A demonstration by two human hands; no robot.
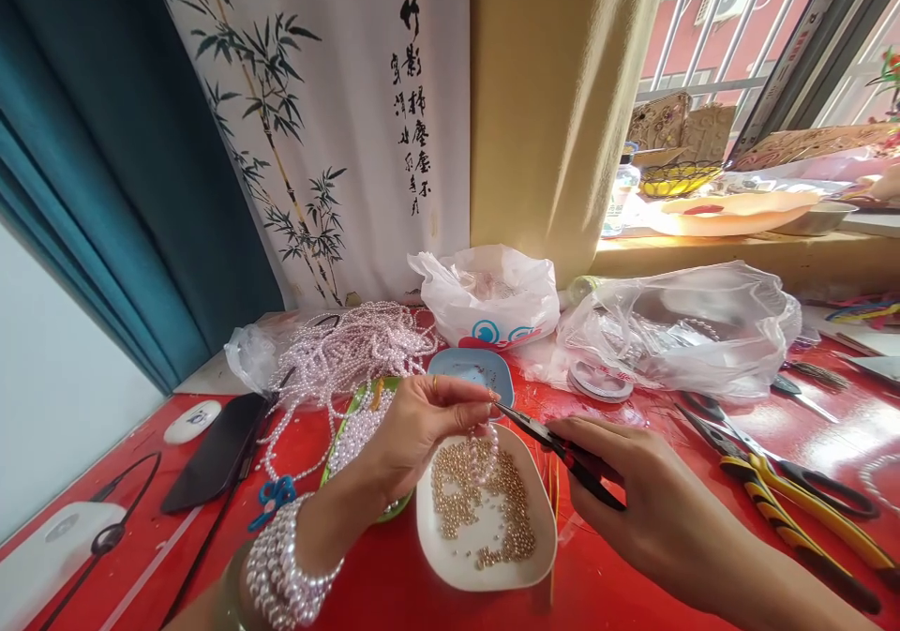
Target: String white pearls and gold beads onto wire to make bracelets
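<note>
From my seat at the remote feed, the white dish (pixel 485 577) on the red table (pixel 619 584) is my anchor. It holds a scatter of small gold beads (pixel 485 504).

Directly above the dish, the left hand (pixel 422 425) has thumb and forefinger pinched tight on a short pearl strand (pixel 487 451), which dangles down toward the gold beads. Stacked pearl bracelets (pixel 281 565) wrap its wrist, at the dish's near left.

Over the dish's right edge, the right hand (pixel 647 504) is curled closed around the dark handles of small pliers (pixel 555 448). Their thin nose points left and meets the left fingertips where the strand is pinched. I cannot tell whether the nose grips anything.

Left of the dish, a green tray (pixel 350 415) carries more pearls, and behind that lies a heap of pearl strands (pixel 352 345). Just behind the dish sits a blue dish (pixel 471 370), with a white plastic bag (pixel 492 298) further back. Right of the dish lie scissors (pixel 816 479) and yellow-handled pliers (pixel 794 518), and a clear bag (pixel 689 326) rests behind them. A dark phone (pixel 215 453) lies well to the left of the dish.
</note>
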